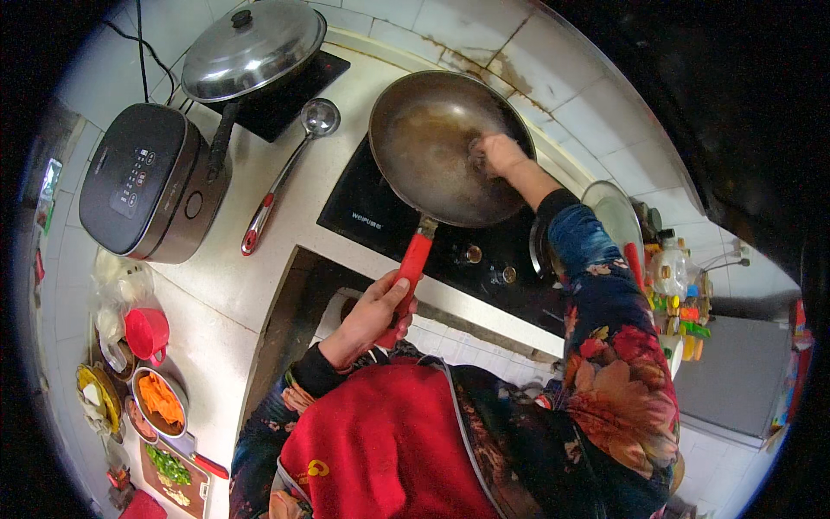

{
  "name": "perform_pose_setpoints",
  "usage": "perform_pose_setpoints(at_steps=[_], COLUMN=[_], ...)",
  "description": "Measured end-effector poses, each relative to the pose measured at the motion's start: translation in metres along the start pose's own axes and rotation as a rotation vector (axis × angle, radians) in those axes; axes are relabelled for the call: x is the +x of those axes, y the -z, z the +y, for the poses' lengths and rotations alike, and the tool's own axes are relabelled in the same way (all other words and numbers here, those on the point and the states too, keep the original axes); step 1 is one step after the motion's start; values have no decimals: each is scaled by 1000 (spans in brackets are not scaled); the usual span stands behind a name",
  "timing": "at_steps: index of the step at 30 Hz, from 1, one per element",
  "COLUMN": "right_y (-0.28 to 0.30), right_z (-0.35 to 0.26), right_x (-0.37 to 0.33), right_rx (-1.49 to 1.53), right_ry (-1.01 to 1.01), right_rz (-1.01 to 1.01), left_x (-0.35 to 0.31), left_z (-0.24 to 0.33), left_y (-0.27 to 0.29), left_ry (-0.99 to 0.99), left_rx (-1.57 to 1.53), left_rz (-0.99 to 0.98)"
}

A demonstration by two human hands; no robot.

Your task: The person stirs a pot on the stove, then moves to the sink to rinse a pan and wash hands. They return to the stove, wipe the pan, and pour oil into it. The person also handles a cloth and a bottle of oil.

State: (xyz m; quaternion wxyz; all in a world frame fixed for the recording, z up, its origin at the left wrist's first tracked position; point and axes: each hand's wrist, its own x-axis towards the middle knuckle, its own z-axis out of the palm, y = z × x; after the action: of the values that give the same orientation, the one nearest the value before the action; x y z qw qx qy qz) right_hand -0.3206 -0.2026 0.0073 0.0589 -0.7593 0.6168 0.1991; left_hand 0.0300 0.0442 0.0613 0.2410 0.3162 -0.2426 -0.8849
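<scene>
The red handle of the wok is wrapped firmly by the left hand. Inside the wok, the right hand is bunched against the right part of the inner surface; whether anything is pinched at its fingertips cannot be told. The wok is held over a black cooktop. To the left, a ladle is laid on the white counter, between the cooktop and a dark cooker. Behind, a lidded pan is set on another hob.

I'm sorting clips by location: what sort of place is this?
Most likely a home kitchen: a wok sits over a black cooktop, with a rice cooker and chopped greens on the counter.
</scene>
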Motion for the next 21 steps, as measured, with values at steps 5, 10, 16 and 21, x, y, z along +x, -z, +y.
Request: perform_pose_setpoints(at_steps=[5, 10, 16, 21], right_y=[-2, 27, 34, 23], right_z=[-31, -46, -139, 0], right_x=[-27, 26, 1, -18], right_rx=[467, 10, 723, 83], right_ry=[202, 81, 816, 684], right_rz=[-145, 98, 273, -29], left_x=[0, 7, 4, 0], left_z=[1, 4, 12, 14], left_y=[6, 9, 7, 2], left_ry=[3, -14, -21, -48], left_rx=[-8, 39, 144, 193], left_rz=[36, 67, 84, 118])
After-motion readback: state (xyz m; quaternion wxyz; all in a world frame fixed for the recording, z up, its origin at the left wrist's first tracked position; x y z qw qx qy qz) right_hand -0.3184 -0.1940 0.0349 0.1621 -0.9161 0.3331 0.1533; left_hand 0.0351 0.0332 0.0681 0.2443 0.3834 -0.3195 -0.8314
